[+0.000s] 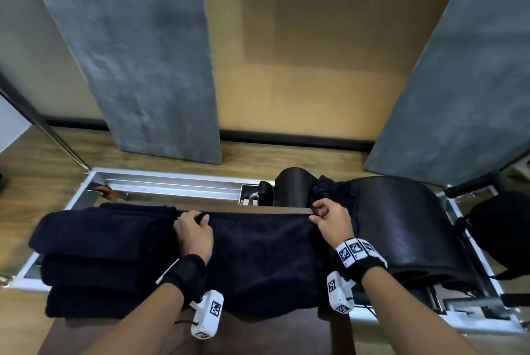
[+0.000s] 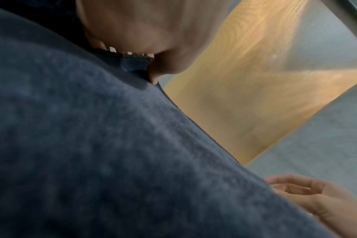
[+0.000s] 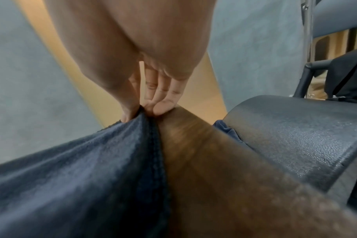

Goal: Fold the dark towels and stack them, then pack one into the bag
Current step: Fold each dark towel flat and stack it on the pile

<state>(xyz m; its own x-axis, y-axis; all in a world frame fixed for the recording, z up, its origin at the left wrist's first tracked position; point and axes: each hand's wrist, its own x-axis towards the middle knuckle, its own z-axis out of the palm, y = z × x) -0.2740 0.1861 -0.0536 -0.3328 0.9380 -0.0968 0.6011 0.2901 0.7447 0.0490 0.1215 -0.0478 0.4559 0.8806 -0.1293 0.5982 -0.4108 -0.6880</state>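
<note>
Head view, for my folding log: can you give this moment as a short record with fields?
surface: brown table
towel in work: dark towel spread flat between the hands
left hand: left hand grips the towel's far edge near its left corner
right hand: right hand pinches the far right corner
stack: folded towels piled at the left, touching the spread towel
right of towel: black padded arc
unfolded cloth: dark bundle behind the right hand
bag: cannot tell
</note>
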